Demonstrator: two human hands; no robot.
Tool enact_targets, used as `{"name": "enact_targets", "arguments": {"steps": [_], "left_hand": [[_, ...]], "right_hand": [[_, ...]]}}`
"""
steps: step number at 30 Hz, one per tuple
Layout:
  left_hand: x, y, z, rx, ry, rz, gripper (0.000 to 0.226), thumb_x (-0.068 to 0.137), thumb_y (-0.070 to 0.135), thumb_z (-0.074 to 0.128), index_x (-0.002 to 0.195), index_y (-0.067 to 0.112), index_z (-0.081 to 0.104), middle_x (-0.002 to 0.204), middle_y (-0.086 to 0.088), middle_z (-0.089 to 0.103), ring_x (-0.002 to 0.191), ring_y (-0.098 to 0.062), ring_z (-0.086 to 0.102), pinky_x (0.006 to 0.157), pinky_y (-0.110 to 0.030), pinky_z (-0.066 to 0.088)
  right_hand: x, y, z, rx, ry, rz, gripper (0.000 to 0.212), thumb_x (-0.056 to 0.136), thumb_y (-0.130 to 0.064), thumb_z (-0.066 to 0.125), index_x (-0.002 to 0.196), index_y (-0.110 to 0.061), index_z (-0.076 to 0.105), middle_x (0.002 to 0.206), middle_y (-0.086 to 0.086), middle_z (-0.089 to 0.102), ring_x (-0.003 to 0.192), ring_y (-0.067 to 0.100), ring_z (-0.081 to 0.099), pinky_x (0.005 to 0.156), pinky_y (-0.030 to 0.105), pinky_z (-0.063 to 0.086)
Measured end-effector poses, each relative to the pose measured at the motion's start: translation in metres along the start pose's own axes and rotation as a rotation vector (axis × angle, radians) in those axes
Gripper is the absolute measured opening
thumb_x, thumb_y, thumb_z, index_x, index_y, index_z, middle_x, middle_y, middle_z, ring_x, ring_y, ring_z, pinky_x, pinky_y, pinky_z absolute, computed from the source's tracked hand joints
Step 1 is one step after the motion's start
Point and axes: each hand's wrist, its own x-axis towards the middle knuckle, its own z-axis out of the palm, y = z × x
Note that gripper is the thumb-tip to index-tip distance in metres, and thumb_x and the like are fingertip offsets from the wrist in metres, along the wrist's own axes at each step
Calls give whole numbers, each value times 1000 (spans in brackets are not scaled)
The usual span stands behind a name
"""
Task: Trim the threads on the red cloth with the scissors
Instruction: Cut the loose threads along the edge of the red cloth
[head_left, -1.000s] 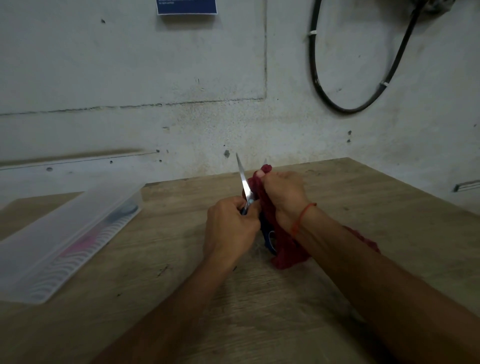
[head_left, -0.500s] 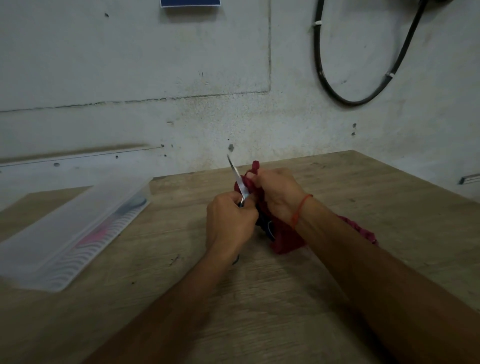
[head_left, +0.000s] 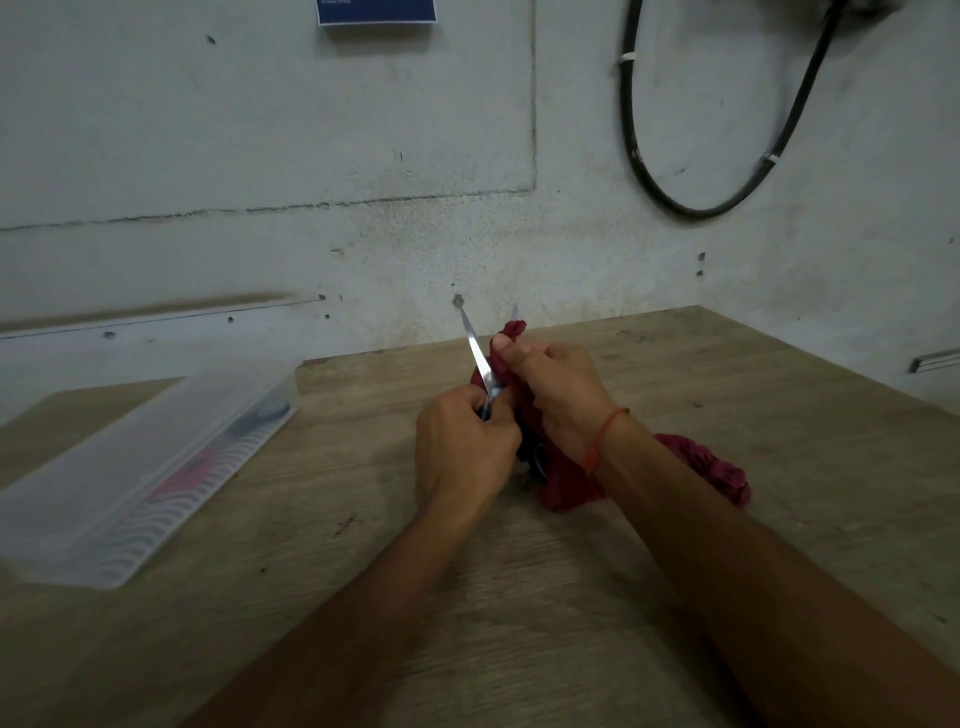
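Observation:
A dark red cloth (head_left: 566, 483) is bunched over the middle of the wooden table (head_left: 779, 415), with one end trailing to the right under my right forearm. My right hand (head_left: 558, 387) pinches the cloth's raised top end between thumb and fingers. My left hand (head_left: 460, 447) grips the handles of the scissors (head_left: 480, 358). The blades point up and away and stand spread apart on either side of the cloth's tip. The scissor handles are mostly hidden in my fist.
A long translucent plastic box (head_left: 140, 467) with its lid on lies at the table's left, holding dark and pink items. The concrete wall stands right behind the table's far edge. A black cable (head_left: 696, 208) loops on the wall at upper right.
The scissor blades have spread apart around the cloth's tip; before, they looked together. Both hands stay close together at the same spot on the table.

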Motion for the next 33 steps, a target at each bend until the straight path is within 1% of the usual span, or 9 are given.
{"name": "enact_targets", "arguments": {"steps": [3,6,9,13,17,21,27,31,33], "left_hand": [[0,0,1,-4,-4,11,50,93,29,66,48,22,45,41,10,41,36,-7,39,39,-18,24],[0,1,1,1,-18,34,50,93,31,66,49,23,45,43,9,41,37,-7,36,41,-21,26],[-2,3,4,-2,-27,56,53,91,31,69,48,21,40,43,9,39,39,-7,33,41,-23,27],[-2,4,4,-16,-40,68,53,90,34,70,48,20,40,44,7,39,40,-7,32,42,-28,28],[-1,4,4,-2,-35,75,53,90,34,70,48,22,39,43,8,37,38,-7,33,42,-26,27],[-2,1,4,-4,-50,86,51,91,31,70,50,20,42,44,8,39,39,-7,36,40,-18,26],[-3,3,4,4,-52,103,51,91,34,69,50,24,42,43,9,38,39,-7,37,40,-17,26],[-4,3,4,3,-59,118,51,91,34,69,50,25,42,43,9,39,40,-7,37,39,-19,27],[-3,2,3,3,-58,113,53,90,34,70,48,25,41,40,9,37,38,-7,37,39,-19,28]], "right_hand": [[-3,-2,-2,-58,-8,5,49,83,-36,73,76,11,63,84,38,62,71,31,59,71,44,54],[-4,-9,-5,-34,-10,44,36,92,-24,66,69,3,65,69,22,68,56,23,63,58,28,55],[-1,-19,-8,9,31,69,25,95,-16,62,77,1,68,61,11,65,51,20,62,49,24,51],[3,-23,-7,27,115,22,24,96,-16,59,93,5,71,69,13,66,58,20,63,56,28,55],[6,-22,-2,44,185,-8,26,97,-18,57,86,1,71,68,11,66,63,22,64,69,37,57],[8,-17,0,13,204,-60,36,97,-26,57,73,-3,71,66,13,66,64,26,63,67,39,55],[14,-22,-5,41,234,-16,30,92,-27,62,72,-6,70,73,10,69,72,23,67,75,41,58],[13,-22,-4,59,256,-33,33,92,-25,62,62,-13,66,63,3,66,66,20,64,66,34,57],[13,-20,-4,55,247,-34,30,93,-21,62,67,-9,67,67,8,66,66,23,64,67,35,56]]}}
